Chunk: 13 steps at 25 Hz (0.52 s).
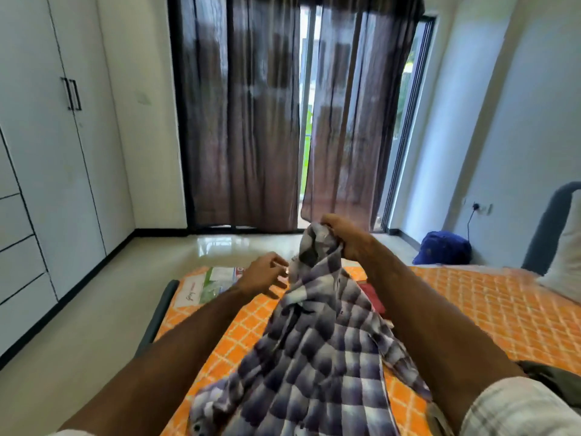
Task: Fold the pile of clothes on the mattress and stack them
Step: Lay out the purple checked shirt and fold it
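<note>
At the centre of the frame, the right hand [341, 236] is raised above the mattress [490, 306], its fingers curled tight around a bunched end of a purple-and-white checked shirt [314, 350]. From that fist the shirt hangs down and spreads toward the bottom of the frame, its lower part lying loose and crumpled on the orange quilted mattress between the two forearms. Just left of the gripped bunch, the left hand [264, 276] hovers with its fingers relaxed and spread, the fingertips close to the fabric's edge; whether they touch it cannot be told through the blur. Behind the shirt, beside the right forearm, a red garment [372, 297] lies flat on the mattress, mostly hidden. A printed label sheet [209, 283] sits at the mattress's far left corner. At the right edge a white pillow [566, 262] rests against a grey headboard [547, 221], and a blue bag [443, 248] sits on the floor by the wall. Dark brown curtains [251, 121] fill the upper middle, and white wardrobe doors [47, 136] stand along the left.
</note>
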### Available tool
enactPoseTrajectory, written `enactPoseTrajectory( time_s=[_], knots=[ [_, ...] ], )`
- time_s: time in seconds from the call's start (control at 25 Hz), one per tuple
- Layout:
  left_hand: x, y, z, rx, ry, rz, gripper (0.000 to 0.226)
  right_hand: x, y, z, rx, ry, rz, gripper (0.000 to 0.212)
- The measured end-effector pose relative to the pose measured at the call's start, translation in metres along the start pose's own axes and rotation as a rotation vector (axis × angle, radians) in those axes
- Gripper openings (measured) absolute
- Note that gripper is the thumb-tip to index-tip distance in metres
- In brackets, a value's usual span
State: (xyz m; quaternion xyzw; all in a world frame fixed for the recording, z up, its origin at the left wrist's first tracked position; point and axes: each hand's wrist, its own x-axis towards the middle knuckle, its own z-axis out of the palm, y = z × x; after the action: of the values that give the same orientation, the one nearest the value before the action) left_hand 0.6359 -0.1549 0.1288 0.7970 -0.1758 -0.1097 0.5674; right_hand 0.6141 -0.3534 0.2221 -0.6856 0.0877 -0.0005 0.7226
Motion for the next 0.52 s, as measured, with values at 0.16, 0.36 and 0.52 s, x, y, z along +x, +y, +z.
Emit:
enactPoseTrajectory(
  time_s=[0.16, 0.36, 0.52],
  knots=[
    [-0.017, 0.01, 0.023, 0.26, -0.106, -0.045, 0.03, -0.052, -0.082, -0.002, -0.045, -0.169, -0.134, 0.027],
    [-0.008, 0.019, 0.036, 0.034, -0.01, 0.162, 0.056, -0.095, -0.148, -0.012, -0.006, -0.478, -0.332, 0.009],
    [-0.014, 0.026, 0.046, -0.137, -0.076, 0.22, 0.024, -0.124, -0.184, -0.032, 0.048, -0.385, -0.443, 0.015]
  ],
)
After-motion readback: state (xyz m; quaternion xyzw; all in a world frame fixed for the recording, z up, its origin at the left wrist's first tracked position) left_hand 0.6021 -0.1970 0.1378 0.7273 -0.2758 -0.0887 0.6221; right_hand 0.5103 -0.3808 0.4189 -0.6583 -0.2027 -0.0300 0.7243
